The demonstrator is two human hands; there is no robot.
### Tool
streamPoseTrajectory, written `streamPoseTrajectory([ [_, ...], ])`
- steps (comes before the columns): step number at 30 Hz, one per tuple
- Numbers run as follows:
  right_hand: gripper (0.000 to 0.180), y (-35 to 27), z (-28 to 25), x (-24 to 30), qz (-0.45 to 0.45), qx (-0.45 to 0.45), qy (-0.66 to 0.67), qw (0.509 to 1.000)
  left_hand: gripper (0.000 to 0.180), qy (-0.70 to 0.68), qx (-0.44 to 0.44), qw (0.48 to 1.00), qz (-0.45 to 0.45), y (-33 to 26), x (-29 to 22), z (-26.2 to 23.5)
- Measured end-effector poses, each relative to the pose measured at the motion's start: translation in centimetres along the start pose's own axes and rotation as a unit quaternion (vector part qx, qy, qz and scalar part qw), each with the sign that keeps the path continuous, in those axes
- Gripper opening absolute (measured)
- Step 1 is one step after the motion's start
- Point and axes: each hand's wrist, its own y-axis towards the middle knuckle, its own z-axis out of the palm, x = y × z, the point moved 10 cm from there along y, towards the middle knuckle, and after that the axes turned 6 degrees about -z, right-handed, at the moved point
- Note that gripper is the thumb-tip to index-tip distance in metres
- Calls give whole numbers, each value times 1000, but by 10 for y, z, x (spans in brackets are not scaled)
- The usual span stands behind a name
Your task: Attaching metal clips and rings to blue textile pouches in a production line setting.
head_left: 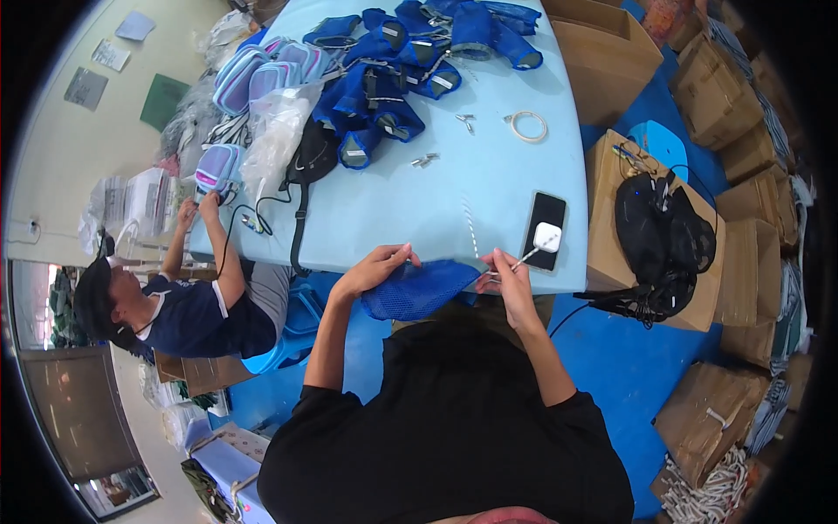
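Just over the near table edge I hold a blue mesh pouch [415, 291]. My left hand [377, 269] is closed around its left end. My right hand [513, 281] pinches a thin white patterned cord [471, 229] at the pouch's right end. One length of that cord lies out on the table, and another piece passes by my right fingers toward a white square case [547, 237]. The case rests on a dark phone [546, 212]. Whether the cord runs through the pouch's edge is too small to tell.
Several blue mesh pouches [384, 83] are piled on the light blue table [401, 223]. Small metal pieces [424, 161] and a ring of clear tape [528, 127] lie nearer. A co-worker [205, 297] handles a small purple bag at left. Cardboard boxes [716, 92] and a black bag [663, 240] stand right.
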Motion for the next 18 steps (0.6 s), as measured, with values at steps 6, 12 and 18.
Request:
streamPoseTrajectory([
  [6,30,-14,-5,2,14,4,18,1000,40,-70,-48,994,-66,-9,7,-7],
  [12,25,-18,4,-6,21,47,21,998,40,16,-99,995,-20,-6,2,-10],
  [18,27,-25,19,3,-3,33,40,999,36,85,-63,994,-17,-8,-16,21],
])
